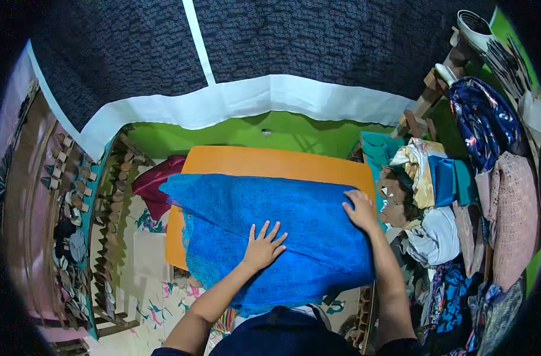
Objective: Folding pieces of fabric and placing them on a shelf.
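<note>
A blue lace fabric (306, 207) is spread over an orange tabletop (270, 159), with scalloped edging at its left side and along the front. Folds run across it, and its front part hangs over the table edge toward me. My left hand (262, 246) rests flat on the middle of the fabric, fingers spread. At the far right corner of the cloth, my right hand (360, 209) lies with its fingers bent over the edge; whether it pinches the fabric is not clear.
Dark red cloth (159, 187) hangs beyond the table's left edge. Wooden racks holding shoe-shaped forms (108, 219) stand at left. Piled fabrics (436, 234) and hanging garments (511, 219) crowd the right. A dark patterned curtain (318, 47) with a white border spans the back, and scraps (154, 314) litter the floor.
</note>
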A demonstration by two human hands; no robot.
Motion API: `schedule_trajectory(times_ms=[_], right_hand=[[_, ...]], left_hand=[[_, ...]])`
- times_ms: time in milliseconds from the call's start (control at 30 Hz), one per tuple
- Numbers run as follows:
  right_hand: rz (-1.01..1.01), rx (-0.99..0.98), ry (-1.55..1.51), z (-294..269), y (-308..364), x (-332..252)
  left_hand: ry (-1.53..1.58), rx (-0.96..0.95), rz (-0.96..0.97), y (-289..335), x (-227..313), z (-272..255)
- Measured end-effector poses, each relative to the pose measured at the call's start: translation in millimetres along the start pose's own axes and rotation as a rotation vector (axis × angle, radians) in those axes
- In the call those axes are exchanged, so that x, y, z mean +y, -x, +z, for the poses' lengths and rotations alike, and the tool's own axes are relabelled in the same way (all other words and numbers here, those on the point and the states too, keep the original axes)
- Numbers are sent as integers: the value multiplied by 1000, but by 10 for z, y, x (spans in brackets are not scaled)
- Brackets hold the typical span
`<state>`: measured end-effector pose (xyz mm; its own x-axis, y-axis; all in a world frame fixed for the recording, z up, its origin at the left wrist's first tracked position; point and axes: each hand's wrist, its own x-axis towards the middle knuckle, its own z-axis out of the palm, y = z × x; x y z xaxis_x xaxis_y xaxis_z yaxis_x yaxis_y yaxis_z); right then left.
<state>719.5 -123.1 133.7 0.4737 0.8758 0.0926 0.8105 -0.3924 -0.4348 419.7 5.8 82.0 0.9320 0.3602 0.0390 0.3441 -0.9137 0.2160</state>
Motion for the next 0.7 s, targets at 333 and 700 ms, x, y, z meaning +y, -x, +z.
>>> schedule_trajectory(times_ms=[333, 700], right_hand=[[275, 10, -341, 130, 77, 610], [-294, -381, -39, 321, -830, -58]], left_hand=[[40, 91, -215, 248, 600, -87], [43, 140, -651, 283, 1016, 315]])
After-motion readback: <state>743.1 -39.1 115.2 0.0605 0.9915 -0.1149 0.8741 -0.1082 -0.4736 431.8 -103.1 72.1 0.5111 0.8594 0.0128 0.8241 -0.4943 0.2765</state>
